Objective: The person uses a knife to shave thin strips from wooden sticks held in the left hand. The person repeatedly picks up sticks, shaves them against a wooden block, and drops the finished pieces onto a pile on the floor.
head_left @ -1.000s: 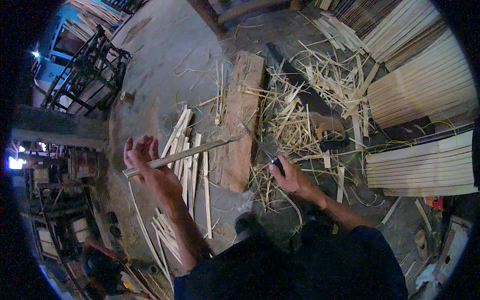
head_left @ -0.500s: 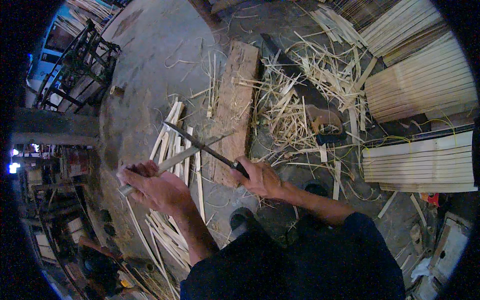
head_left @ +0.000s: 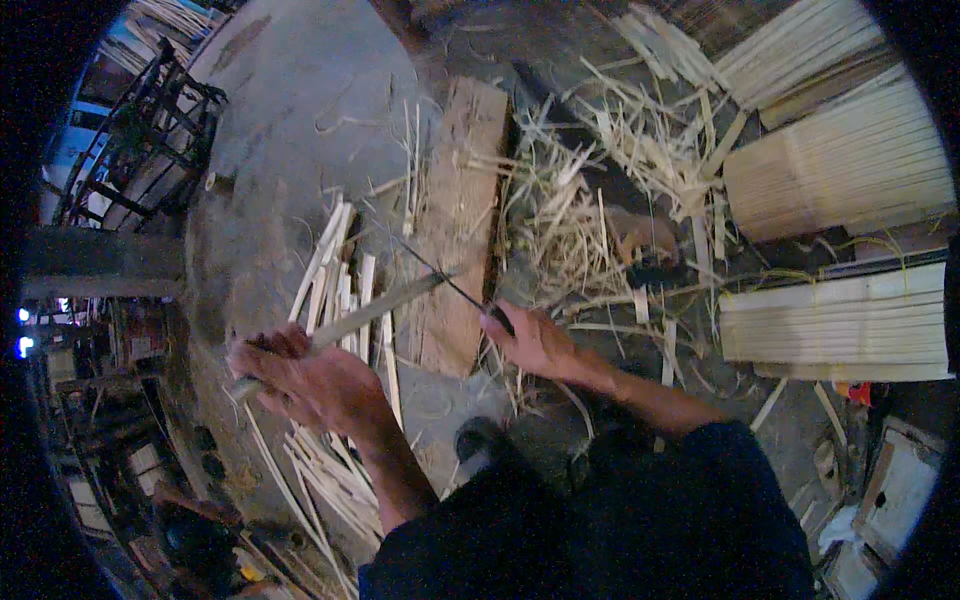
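The left hand (head_left: pixel 310 375) is wrapped around a wooden strip (head_left: pixel 370 315) — seemingly for steadiness — while the right hand (head_left: pixel 535 342) clasps a knife (head_left: pixel 465 289) crossing its far end.

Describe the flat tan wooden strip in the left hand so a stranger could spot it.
Find the thick brown wooden plank on the grey floor. Left of it, the bare left hand grips the strip, its far end overlapping the plank in view. Unlike the loose pale wooden strips on the floor, it is held up, visibly crossed by a thin dark blade.
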The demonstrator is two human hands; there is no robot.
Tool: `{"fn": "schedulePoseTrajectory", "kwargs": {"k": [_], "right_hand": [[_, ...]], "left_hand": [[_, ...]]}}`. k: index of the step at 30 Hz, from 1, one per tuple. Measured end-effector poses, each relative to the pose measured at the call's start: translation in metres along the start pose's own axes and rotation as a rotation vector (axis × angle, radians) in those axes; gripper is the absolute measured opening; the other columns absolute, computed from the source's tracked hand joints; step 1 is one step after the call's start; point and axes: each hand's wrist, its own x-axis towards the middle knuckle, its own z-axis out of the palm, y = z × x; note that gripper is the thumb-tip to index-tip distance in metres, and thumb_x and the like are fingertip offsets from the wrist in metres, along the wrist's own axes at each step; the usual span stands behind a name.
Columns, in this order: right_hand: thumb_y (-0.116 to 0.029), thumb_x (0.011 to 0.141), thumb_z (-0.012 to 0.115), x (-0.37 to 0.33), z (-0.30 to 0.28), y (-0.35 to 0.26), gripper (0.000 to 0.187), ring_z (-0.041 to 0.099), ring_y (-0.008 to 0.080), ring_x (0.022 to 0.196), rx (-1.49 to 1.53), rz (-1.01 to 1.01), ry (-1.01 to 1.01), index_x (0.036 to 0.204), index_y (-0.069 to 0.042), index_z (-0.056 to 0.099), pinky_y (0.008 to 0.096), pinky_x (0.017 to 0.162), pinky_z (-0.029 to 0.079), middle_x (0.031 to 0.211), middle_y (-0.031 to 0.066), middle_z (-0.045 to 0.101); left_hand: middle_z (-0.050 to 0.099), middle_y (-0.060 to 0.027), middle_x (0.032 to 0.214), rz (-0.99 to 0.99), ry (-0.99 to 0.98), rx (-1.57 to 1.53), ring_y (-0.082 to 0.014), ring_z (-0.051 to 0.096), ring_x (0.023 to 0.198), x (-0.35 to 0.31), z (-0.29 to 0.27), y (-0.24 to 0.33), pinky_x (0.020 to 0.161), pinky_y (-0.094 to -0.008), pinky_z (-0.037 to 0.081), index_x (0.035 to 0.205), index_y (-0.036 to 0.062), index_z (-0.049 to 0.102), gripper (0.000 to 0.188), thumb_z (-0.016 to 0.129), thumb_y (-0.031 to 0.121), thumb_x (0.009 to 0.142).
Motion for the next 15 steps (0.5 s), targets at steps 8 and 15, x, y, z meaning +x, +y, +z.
{"fn": "schedulePoseTrajectory", "kwargs": {"k": [8,15], "right_hand": [[-0.037,0.091,0.05,0.009,0.009,0.017,0.036,0.059,0.0434,0.068,-0.026,-0.043,0.037,0.104,-0.003,0.052,0.0469,0.058,0.046,0.068,0.0218,0.059],[-0.034,0.09,0.053,-0.011,-0.004,-0.055,0.034,0.06,0.0425,0.069,0.142,-0.213,-0.037,0.105,-0.004,0.05,0.0472,0.059,0.046,0.068,0.0234,0.058]], "left_hand": [[0.052,-0.0024,0.091,0.015,0.109,0.213,-0.0153,0.052,0.083,-0.008,0.02,0.019,0.077,-0.0298,0.045,0.106,0.0087,0.048,0.029,0.04,0.035,0.097],[0.046,-0.0038,0.076,0.204,0.054,0.248,-0.0143,0.049,0.069,0.006,-0.006,-0.008,0.06,-0.0266,0.041,0.1,0.0037,0.047,0.029,0.042,0.032,0.098]]}}
